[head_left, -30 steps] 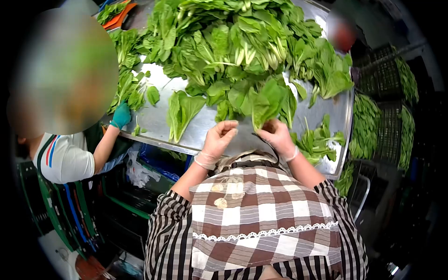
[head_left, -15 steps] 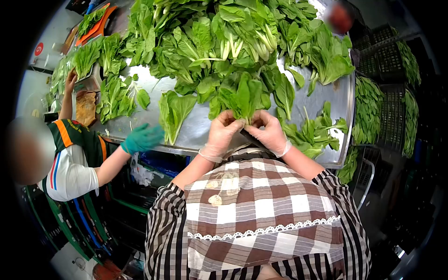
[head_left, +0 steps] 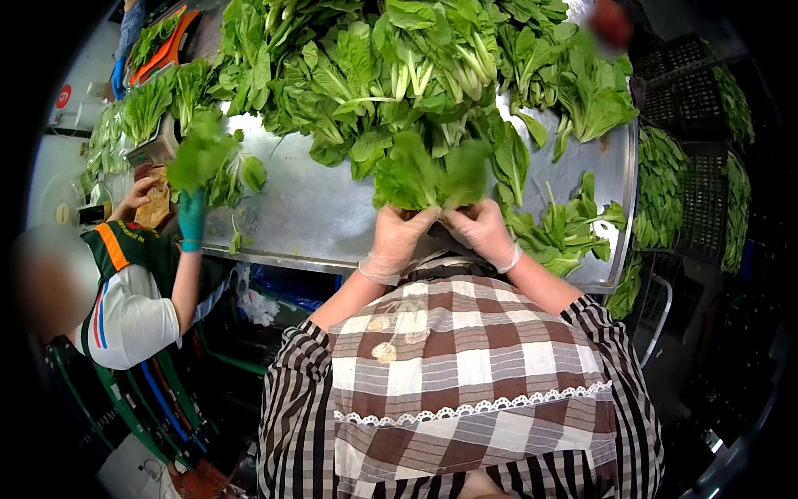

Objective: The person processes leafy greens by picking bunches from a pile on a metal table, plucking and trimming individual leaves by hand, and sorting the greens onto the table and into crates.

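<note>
My left hand point(head_left: 399, 241), in a clear thin glove, pinches the base of a bunch of leafy greens point(head_left: 407, 173) above the near edge of the metal table. Close beside it, my right hand point(head_left: 480, 233), gloved the same way, has its thumb and fingers closed on the stem end of a separate green leaf point(head_left: 467, 170), blurred by motion. The fingertips of both hands almost meet. Just beyond them rises a large heap of leafy greens point(head_left: 357, 75). Loose leaves point(head_left: 559, 229) lie to the right of my right hand.
The metal table point(head_left: 307, 216) ends close to my checked apron point(head_left: 465, 349). At left a co-worker's green-gloved hand point(head_left: 191, 220) holds a blurred bunch of greens point(head_left: 199, 154). Crates point(head_left: 698, 191) with greens stand at right. An orange tray point(head_left: 170, 46) is at far left.
The leaf in my right hand has come apart from the bunch in my left. The co-worker's green-gloved hand has lifted a bunch off the table and moved it left.
</note>
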`<state>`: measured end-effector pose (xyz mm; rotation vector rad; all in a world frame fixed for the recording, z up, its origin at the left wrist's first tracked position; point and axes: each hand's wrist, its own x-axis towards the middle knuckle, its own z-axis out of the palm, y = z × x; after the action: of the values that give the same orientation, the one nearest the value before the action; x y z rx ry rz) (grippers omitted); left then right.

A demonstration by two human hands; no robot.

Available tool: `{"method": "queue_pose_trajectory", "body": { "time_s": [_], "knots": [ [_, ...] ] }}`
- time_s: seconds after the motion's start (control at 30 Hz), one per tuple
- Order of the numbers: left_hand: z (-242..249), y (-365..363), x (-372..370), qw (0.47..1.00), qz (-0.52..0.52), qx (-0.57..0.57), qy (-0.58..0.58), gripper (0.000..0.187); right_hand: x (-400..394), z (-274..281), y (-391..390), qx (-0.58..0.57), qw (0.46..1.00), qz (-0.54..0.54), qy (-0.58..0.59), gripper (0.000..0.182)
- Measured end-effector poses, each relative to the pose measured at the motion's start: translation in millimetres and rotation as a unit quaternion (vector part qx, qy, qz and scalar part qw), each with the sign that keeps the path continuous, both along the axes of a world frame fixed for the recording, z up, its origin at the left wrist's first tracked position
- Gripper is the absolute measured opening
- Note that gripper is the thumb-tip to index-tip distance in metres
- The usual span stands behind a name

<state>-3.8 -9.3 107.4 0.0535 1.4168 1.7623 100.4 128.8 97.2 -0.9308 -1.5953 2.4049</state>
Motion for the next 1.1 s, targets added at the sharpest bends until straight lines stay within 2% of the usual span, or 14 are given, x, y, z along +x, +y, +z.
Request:
{"method": "queue_pose_trajectory", "body": {
  "time_s": [0.03,0.13,0.17,0.27,0.33,0.37,0.47,0.5,0.6,0.7,0.8,0.9,1.0,1.1],
  "knots": [
    [1,0,1,1.000,0.013,0.001,0.014,0.034,3,-1,7,0.108,0.991,0.059,0.042,0.010],
    [-2,-1,3,0.996,0.041,0.064,0.051,0.034,3,-1,6,0.041,0.997,0.020,0.056,0.013],
    [-4,-3,3,0.997,0.020,0.053,0.049,0.035,3,-5,5,-0.041,0.995,0.003,0.090,0.017],
    [-6,-7,2,0.998,-0.019,0.049,0.026,0.042,8,-9,7,-0.093,0.993,0.000,0.071,0.014],
    [-2,-8,2,0.997,-0.011,0.080,-0.008,0.047,10,-9,9,-0.044,0.996,0.042,0.069,0.017],
    [-1,-6,2,0.996,-0.019,0.088,-0.015,0.057,10,-6,8,-0.021,0.996,0.063,0.067,0.019],
    [7,-6,3,0.995,-0.027,0.077,-0.056,0.060,4,2,-3,-0.008,0.995,0.039,0.086,0.023],
    [3,-6,4,0.991,-0.032,0.113,-0.058,0.067,7,-3,0,0.014,0.994,0.071,0.081,0.025],
    [0,-10,7,0.992,-0.039,0.119,-0.033,0.074,7,8,0,0.094,0.992,0.083,0.031,0.017],
    [7,-11,7,0.993,-0.057,0.094,-0.040,0.080,8,6,-1,0.143,0.985,0.086,0.035,0.015],
    [1,-10,7,0.991,-0.074,0.110,-0.035,0.081,11,5,0,0.165,0.981,0.088,0.052,0.016],
    [4,-12,6,0.991,-0.070,0.105,-0.036,0.078,13,-1,0,0.112,0.988,0.096,0.037,0.015],
    [0,-13,5,0.993,-0.079,0.083,-0.004,0.066,21,8,3,0.107,0.992,0.072,0.001,0.014],
    [-7,-14,6,0.995,-0.069,0.075,0.012,0.052,40,2,6,0.093,0.986,-0.127,0.055,0.014]
  ]
}}
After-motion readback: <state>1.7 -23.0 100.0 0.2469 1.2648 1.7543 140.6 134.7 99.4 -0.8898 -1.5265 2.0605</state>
